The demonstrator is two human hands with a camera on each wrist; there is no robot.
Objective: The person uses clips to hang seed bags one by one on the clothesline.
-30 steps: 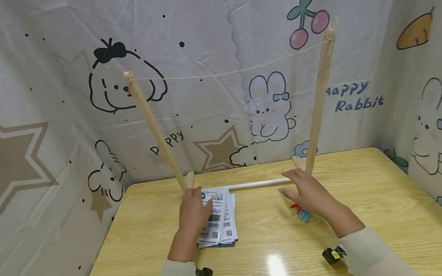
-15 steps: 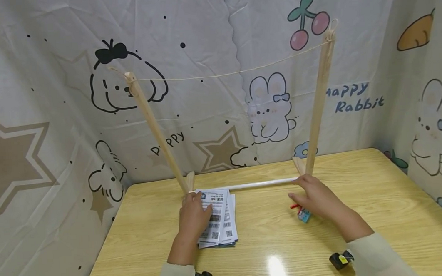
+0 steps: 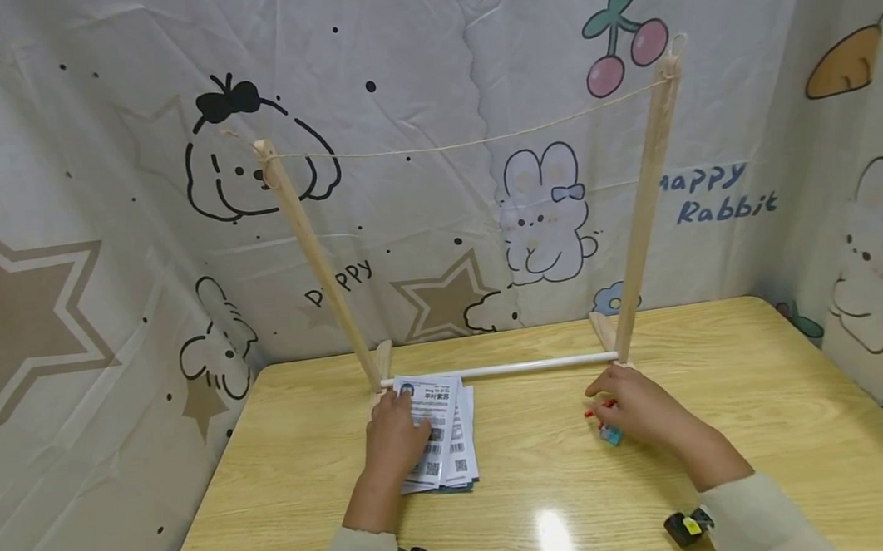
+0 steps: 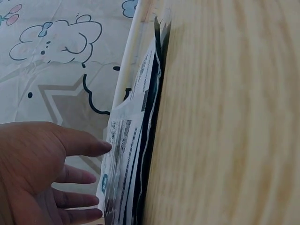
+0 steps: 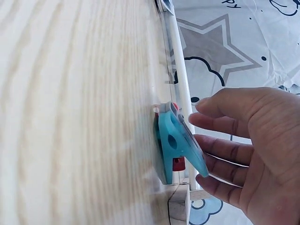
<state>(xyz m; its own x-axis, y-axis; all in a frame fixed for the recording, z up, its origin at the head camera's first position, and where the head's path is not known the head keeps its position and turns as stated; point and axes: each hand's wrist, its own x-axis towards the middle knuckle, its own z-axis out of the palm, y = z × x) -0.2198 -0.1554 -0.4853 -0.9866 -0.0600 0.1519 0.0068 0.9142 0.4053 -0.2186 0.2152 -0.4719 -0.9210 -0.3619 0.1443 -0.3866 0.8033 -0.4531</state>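
My left hand (image 3: 396, 434) lies at the left side of a small stack of white printed packets (image 3: 445, 446), its fingertips at their upper edge. In the left wrist view the packets (image 4: 125, 164) show dark, foil-like edges, and the thumb points at the top one with the fingers fairly straight. My right hand (image 3: 636, 407) hovers over a few plastic clothespins, of which a teal one (image 3: 610, 435) and a red one (image 3: 590, 413) show. In the right wrist view the loosely bent fingers are right beside the teal clothespin (image 5: 171, 140), not curled round it.
Behind the hands stands a wooden frame: a left post (image 3: 317, 265), a right post (image 3: 650, 215) and a white rod (image 3: 536, 365) low between them. A thin string (image 3: 435, 148) sags between the post tops. A patterned cloth (image 3: 416, 77) hangs behind the wooden table (image 3: 540, 445).
My right hand has moved from near the rod's right end down and rightward to the clothespins, its fingers drawing closer together. The left hand stays on the packets. The head view has shifted slightly.
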